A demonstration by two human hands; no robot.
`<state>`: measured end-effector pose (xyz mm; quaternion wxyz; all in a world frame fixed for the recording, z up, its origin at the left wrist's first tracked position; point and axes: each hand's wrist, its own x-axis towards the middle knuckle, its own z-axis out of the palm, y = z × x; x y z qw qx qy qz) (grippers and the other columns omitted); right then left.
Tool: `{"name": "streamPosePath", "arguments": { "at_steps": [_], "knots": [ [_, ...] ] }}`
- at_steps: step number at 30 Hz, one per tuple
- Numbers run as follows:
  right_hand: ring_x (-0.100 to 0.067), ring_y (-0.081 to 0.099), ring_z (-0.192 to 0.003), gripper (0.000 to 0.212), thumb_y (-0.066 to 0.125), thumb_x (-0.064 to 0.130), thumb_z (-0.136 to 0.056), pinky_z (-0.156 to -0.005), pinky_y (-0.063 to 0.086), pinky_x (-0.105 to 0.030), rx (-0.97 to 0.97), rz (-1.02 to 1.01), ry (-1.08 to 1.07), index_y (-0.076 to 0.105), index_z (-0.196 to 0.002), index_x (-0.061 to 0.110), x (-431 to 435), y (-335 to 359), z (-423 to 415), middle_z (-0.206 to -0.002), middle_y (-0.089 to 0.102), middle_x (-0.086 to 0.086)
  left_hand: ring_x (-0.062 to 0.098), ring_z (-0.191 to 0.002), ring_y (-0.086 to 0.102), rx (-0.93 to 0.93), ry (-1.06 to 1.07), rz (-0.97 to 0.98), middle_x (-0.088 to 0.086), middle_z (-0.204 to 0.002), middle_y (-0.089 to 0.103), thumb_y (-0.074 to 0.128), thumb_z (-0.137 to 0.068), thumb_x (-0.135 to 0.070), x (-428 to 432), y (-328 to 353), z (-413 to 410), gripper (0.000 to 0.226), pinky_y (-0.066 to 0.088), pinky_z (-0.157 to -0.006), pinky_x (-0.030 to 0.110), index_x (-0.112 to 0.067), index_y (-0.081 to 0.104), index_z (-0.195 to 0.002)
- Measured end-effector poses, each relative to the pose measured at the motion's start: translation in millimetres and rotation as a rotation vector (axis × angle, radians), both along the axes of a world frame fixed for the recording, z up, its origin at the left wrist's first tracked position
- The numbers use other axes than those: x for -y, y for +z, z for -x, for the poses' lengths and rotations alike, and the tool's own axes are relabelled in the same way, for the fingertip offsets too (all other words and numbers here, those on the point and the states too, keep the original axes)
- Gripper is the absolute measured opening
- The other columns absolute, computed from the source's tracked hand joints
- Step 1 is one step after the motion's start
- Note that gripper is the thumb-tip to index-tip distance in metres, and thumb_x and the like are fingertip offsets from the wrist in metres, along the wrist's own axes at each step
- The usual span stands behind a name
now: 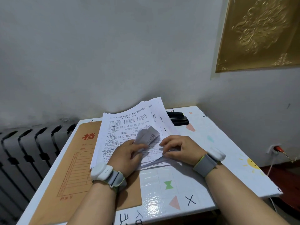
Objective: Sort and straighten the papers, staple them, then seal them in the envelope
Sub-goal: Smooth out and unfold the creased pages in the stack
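Note:
A loose stack of printed white papers (123, 125) lies askew on the table, partly over a brown kraft envelope (76, 159) with red print. My left hand (128, 153) pinches a small crumpled, folded slip of paper (148, 135) lifted above the stack. Resting on the stack's near right corner, my right hand (180, 148) grips the sheet edges there with curled fingers. A black stapler (177, 118) sits behind the papers at the table's far edge, half hidden by them.
The small white table (219, 143) carries coloured stickers and stands against a white wall. A dark radiator (27, 143) is close on the left. A wall socket with a plug and cable (276, 149) sits low on the right.

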<state>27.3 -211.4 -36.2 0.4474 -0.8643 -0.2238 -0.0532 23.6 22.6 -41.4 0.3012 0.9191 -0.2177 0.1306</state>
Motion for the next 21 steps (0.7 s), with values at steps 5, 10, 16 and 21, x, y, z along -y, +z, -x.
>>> {"name": "streamPosePath", "arguments": {
  "at_steps": [5, 10, 16, 21],
  "knots": [
    [0.005, 0.057, -0.098, 0.029, 0.074, -0.006, -0.068, -0.085, 0.043, -0.007, -0.044, 0.017, 0.02, 0.074, -0.09, 0.014, 2.8, 2.0, -1.1, -0.109, 0.062, 0.006, 0.009, -0.114, 0.046, -0.141, -0.023, -0.092, -0.012, -0.123, 0.05, 0.071, -0.065, -0.052, -1.8, 3.1, 0.8, 0.064, 0.031, -0.088, 0.018, -0.046, 0.05, -0.125],
    [0.007, 0.047, -0.109, 0.051, 0.069, -0.006, -0.065, -0.085, 0.041, -0.008, 0.018, 0.049, -0.017, 0.058, -0.098, 0.031, 3.9, 5.0, -0.8, -0.12, 0.048, 0.011, 0.01, -0.104, 0.051, -0.065, -0.015, -0.04, -0.007, -0.12, 0.056, 0.063, -0.075, -0.042, -3.1, -0.4, 0.9, 0.054, 0.029, -0.081, 0.01, -0.041, 0.05, -0.127],
    [-0.005, 0.047, -0.077, 0.04, 0.074, -0.003, -0.061, -0.066, 0.039, -0.012, 0.058, 0.065, -0.125, 0.049, -0.085, 0.017, 5.6, 2.0, -3.2, -0.102, 0.045, -0.004, 0.016, -0.1, 0.056, -0.043, 0.032, 0.093, 0.001, -0.111, 0.065, 0.047, -0.08, -0.035, -0.7, -2.9, -1.2, 0.044, 0.03, -0.07, 0.002, -0.026, 0.062, -0.12],
    [-0.008, 0.052, -0.072, 0.009, 0.073, 0.016, -0.079, -0.069, 0.039, -0.015, 0.088, 0.037, -0.137, 0.068, -0.071, 0.014, 1.9, -2.5, -6.5, -0.087, 0.057, 0.001, 0.01, -0.113, 0.052, -0.088, 0.032, 0.035, -0.008, -0.121, 0.06, 0.05, -0.082, -0.05, -3.1, -2.7, -1.5, 0.045, 0.029, -0.079, 0.01, -0.036, 0.057, -0.124]
  ]
}}
